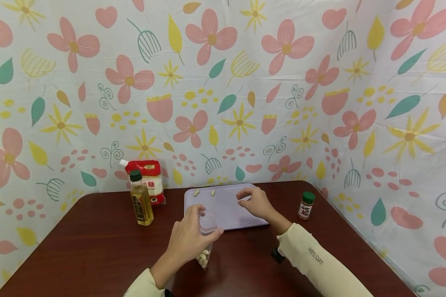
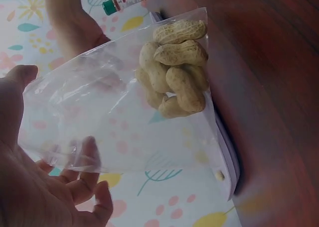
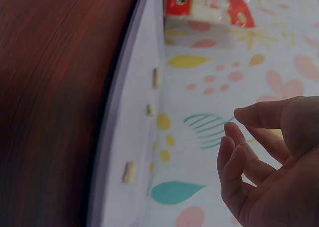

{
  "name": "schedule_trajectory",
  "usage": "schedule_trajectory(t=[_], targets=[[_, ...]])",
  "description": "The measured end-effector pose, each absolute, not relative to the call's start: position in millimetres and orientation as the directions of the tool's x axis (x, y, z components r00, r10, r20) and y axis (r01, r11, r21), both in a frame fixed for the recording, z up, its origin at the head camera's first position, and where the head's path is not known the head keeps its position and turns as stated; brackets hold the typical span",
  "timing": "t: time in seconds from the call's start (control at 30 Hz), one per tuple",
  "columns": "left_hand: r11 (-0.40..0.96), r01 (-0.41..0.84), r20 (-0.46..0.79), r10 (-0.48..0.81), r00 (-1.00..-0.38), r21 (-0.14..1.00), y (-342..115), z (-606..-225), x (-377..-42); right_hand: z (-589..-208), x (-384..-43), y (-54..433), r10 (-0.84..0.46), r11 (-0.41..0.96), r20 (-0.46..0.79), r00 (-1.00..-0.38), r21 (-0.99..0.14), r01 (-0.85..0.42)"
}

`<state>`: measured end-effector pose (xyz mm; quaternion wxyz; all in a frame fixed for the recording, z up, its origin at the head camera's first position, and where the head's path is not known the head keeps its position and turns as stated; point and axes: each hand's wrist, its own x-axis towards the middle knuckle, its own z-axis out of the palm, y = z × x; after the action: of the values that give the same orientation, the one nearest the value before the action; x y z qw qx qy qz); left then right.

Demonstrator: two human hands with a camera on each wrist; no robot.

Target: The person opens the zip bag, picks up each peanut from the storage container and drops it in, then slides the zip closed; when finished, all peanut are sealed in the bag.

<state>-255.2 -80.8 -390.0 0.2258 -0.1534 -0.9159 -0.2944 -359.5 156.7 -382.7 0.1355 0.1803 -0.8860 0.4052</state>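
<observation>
My left hand (image 1: 189, 237) holds a clear plastic bag (image 2: 114, 132) by its upper part, thumb on one side and fingers on the other. Several unshelled peanuts (image 2: 182, 67) lie gathered at the bag's bottom, which hangs above the table. Over the right part of a pale purple tray (image 1: 226, 206), my right hand (image 1: 256, 202) hovers with fingers loosely bent and nothing between them. Two peanuts (image 1: 213, 192) show near the tray's back left in the head view. A third peanut (image 3: 129, 172) appears in the right wrist view; my right hand seems to hide it from the head camera.
A bottle of yellow oil (image 1: 142, 202) and a red and white sugar pouch (image 1: 154, 181) stand at the left. At the right is a green-capped seasoning jar (image 1: 306, 206). The dark brown table (image 1: 96, 247) backs onto a flower-patterned curtain (image 1: 223, 90).
</observation>
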Motion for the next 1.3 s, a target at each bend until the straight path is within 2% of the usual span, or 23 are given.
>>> schedule_trajectory(t=[0.17,0.53,0.9,1.3], targets=[[0.760,0.423,0.530,0.122,-0.839,0.494,-81.4,-389.0,-255.7,-391.1,-374.1,161.4,-0.185,0.651,0.354,-0.917,-0.654,-0.385],[0.768,0.408,0.507,0.127,-0.853,0.493,-82.0,-389.0,-256.5,-416.2,-406.5,172.5,-0.152,0.739,0.273,-0.950,-0.607,-0.292],[0.769,0.398,0.484,0.134,-0.865,0.500,-83.9,-388.9,-258.0,-432.4,-425.5,182.5,-0.049,0.832,0.081,-0.996,-0.549,-0.085],[0.771,0.391,0.470,0.136,-0.872,0.502,-84.8,-387.6,-258.5,-435.5,-430.2,179.4,-0.046,0.845,0.057,-0.997,-0.531,-0.069]])
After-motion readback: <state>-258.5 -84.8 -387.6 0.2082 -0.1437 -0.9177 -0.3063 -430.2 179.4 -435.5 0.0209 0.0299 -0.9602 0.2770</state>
